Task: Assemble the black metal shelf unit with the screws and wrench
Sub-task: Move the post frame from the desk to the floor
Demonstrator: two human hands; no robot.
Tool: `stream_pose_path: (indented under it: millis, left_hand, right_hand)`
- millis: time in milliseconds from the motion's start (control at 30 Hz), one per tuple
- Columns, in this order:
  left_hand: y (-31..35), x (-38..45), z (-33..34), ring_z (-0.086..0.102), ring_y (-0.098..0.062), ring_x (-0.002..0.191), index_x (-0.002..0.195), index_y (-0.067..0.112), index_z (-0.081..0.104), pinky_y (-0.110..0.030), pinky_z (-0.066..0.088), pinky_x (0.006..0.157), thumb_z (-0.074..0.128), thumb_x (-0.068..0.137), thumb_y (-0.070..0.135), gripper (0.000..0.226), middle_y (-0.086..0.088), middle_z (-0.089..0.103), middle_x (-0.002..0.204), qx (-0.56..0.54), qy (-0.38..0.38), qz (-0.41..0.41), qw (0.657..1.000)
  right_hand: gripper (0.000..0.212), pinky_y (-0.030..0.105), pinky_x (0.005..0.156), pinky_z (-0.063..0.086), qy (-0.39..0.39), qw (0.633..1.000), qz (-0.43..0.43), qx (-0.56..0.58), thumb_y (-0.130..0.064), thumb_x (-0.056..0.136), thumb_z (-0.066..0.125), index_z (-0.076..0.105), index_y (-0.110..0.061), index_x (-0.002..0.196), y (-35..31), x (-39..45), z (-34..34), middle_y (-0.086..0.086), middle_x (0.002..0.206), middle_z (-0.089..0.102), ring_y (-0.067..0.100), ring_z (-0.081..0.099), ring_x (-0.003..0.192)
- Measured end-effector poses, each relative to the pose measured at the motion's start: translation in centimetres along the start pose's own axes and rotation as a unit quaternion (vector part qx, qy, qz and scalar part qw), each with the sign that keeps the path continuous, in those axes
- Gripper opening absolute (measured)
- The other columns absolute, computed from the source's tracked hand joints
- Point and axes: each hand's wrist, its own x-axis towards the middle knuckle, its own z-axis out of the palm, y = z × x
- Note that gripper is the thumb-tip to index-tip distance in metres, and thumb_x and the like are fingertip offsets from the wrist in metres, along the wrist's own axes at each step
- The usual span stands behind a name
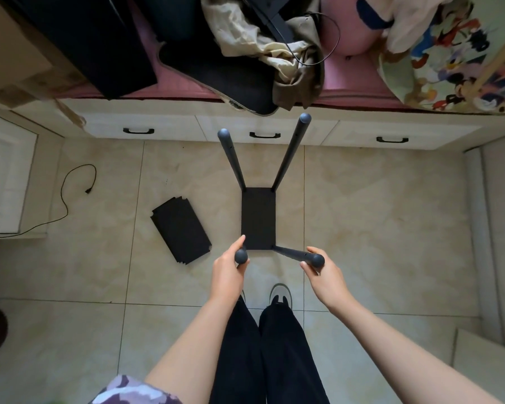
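A black metal shelf unit stands upright on the tiled floor, seen from straight above: a rectangular black shelf panel (258,219) low down, with four dark posts rising from its corners. My left hand (229,271) grips the top of the near-left post (241,256). My right hand (323,272) grips the top of the near-right post (299,254). The far-left post (231,158) and far-right post (291,151) stand free. A second loose black shelf panel (181,230) lies flat on the floor to the left. No screws or wrench are visible.
A bed base with several drawers (264,135) runs across just behind the unit, with black panels, clothes and cushions piled on top. A black cable (66,199) trails on the floor at the left. My feet (280,294) stand directly under the hands.
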Motion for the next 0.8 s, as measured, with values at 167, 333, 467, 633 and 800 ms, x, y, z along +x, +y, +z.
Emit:
stream_pose_path:
  millis: [167,333,467,633,800]
  left_hand:
    - [0.3,-1.0,-0.6,0.055,-0.011,0.112,0.143,0.022,0.055,-0.013,0.034,0.095,0.068,0.094,0.008,0.052,0.001,0.064,0.126,-0.013,0.016,-0.021,1.000]
    - [1.3,-3.7,-2.2,0.058,-0.013,0.118,0.137,0.023,0.060,-0.020,0.041,0.097,0.073,0.091,0.016,0.048,0.004,0.065,0.127,-0.012,0.038,-0.009,0.999]
    - [2.6,-7.0,-3.9,0.057,-0.004,0.111,0.136,0.026,0.060,-0.022,0.046,0.095,0.074,0.091,0.019,0.048,0.013,0.063,0.117,-0.036,0.049,0.007,0.998]
    - [4.5,-11.8,-6.8,0.063,-0.003,0.105,0.119,0.032,0.064,-0.005,0.043,0.079,0.063,0.097,0.021,0.024,0.016,0.067,0.103,-0.091,0.087,-0.001,0.992]
    - [4.4,-17.4,-10.8,0.062,0.001,0.101,0.120,0.030,0.067,-0.007,0.044,0.079,0.059,0.099,0.026,0.022,0.013,0.070,0.104,-0.110,0.145,-0.004,0.983]
  right_hand:
    - [0.045,0.024,0.089,0.042,-0.004,0.999,-0.020,-0.032,-0.021,0.097,0.061,0.047,-0.019,0.139,-0.5,-0.7,-0.7,0.008,0.131,0.057,0.019,0.057,0.111]
    - [0.050,0.033,0.104,0.041,-0.012,0.996,-0.055,-0.068,-0.017,0.096,0.061,0.043,-0.017,0.143,-2.3,-3.1,-2.2,0.005,0.136,0.054,0.021,0.050,0.127]
    - [0.050,0.025,0.105,0.034,-0.001,0.986,-0.113,-0.126,-0.009,0.097,0.056,0.042,-0.011,0.144,-4.5,-5.6,-3.6,0.005,0.142,0.049,0.019,0.045,0.131]
    - [0.043,0.022,0.099,0.033,-0.005,0.978,-0.154,-0.142,-0.010,0.099,0.048,0.044,-0.011,0.142,-7.3,-10.1,-4.2,0.005,0.138,0.049,0.019,0.049,0.125]
    - [0.037,0.030,0.104,0.041,-0.051,0.963,-0.211,-0.158,-0.012,0.100,0.050,0.049,-0.012,0.136,-10.2,-15.2,-1.9,0.005,0.135,0.055,0.018,0.053,0.122]
